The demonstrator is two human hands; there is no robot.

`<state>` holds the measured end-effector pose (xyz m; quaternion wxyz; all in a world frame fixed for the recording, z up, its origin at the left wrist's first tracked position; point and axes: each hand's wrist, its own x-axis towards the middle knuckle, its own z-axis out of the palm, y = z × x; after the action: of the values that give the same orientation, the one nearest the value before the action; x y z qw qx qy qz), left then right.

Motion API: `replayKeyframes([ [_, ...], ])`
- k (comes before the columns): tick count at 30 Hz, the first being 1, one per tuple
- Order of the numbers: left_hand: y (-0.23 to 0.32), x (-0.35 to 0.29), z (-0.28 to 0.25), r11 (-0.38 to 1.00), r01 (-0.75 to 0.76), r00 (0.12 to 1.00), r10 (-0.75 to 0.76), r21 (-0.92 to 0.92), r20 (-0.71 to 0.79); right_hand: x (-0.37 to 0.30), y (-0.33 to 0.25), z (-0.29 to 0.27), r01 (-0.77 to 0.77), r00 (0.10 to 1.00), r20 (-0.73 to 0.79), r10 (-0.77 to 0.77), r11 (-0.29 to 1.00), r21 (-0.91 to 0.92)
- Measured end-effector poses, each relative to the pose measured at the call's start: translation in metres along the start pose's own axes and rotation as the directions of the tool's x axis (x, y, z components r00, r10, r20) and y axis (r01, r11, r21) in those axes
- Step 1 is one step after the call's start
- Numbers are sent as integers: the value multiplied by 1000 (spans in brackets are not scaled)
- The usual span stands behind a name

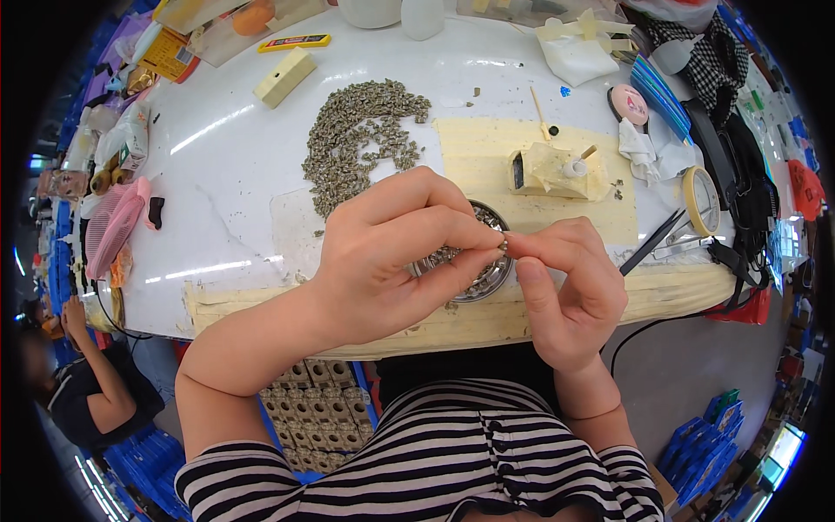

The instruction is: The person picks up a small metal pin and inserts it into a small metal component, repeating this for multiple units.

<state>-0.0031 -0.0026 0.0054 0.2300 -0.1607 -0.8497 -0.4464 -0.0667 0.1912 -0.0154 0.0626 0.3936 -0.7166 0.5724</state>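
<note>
Both of my hands meet over the near edge of a white table. My left hand and my right hand pinch one tiny grey part between their fingertips. Just under them sits a round metal dish holding more of these small parts, mostly hidden by my left hand. A large loose heap of small grey-green parts lies on the table beyond my left hand.
A yellowish mat carries a small taped block fixture. A tape roll and black tweezers lie at the right, a pink hand fan at the left. Another person sits lower left. Trays of parts stand under the table.
</note>
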Motion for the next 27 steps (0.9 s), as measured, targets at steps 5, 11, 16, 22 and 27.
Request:
replayKeyframes([
  [5,1,0,0,1000,10,1000,-10,-6,-8,-1,0,1,-24,1000,-5,24,1000,1],
  [11,1,0,0,1000,3,1000,-3,-9,-4,0,0,4,-77,997,31,76,996,53],
  [16,0,1,-1,1000,-4,1000,4,10,3,-2,1,-1,-44,999,23,43,998,49],
  [22,0,0,1,1000,25,1000,-25,11,-15,-2,0,-2,23,999,-28,-22,999,23],
  [27,-1,0,1,1000,5,1000,-5,16,-14,-2,0,-1,1,1000,-5,-1,1000,-1],
])
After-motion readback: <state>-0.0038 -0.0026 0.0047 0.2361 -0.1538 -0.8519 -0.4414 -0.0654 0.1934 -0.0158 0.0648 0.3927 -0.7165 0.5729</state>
